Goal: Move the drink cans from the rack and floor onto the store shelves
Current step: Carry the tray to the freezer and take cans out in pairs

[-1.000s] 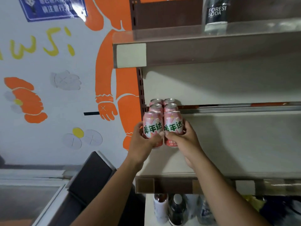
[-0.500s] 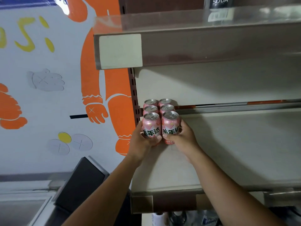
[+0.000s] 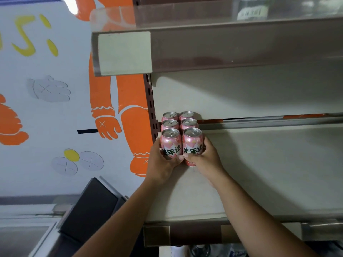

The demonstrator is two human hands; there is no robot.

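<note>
Left hand and right hand each gripping a pink aluminium can, we seat them at the cream metal shelf's nine o'clock; next, release.

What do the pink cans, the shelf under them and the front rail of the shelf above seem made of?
Pink cans: likely aluminium; bare silvery tops with pull tabs, glossy printed sides. Shelf: probably painted metal, though unsure; smooth, matte cream surface. Front rail above: seemingly tinted clear plastic; glossy, with a cream label showing behind it.
</note>
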